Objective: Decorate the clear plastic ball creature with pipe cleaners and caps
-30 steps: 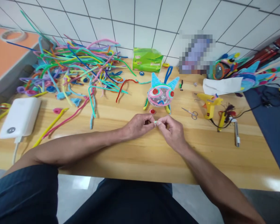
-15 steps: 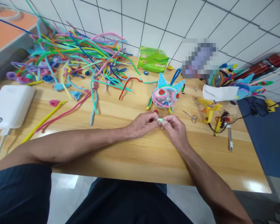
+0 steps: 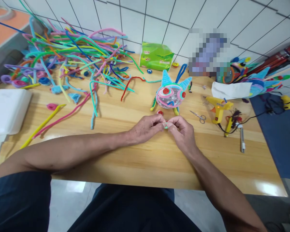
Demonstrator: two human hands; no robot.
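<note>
My left hand (image 3: 148, 128) and my right hand (image 3: 181, 129) meet near the middle of the table, both with pinched fingers. Between the fingertips is a small green piece (image 3: 166, 125), held from both sides and mostly covered. Just beyond the hands stands a round, clear figure (image 3: 170, 96) with blue pointed ears, pink-rimmed red eyes, a blue loop on top and yellow-tipped legs. A small red coil (image 3: 160, 112) lies between the figure and my left hand.
Many colored fuzzy stems (image 3: 77, 51) are heaped at the back left. A white power bank (image 3: 11, 111) lies far left. At right are scissors (image 3: 199, 116), a yellow glue gun (image 3: 218, 108) with its cord, and a cutter (image 3: 242, 140). A green packet (image 3: 156, 56) stands behind the figure.
The camera view has shifted slightly. Both hands stay together at nearly the same spot, and the green piece shows less between the fingertips.
</note>
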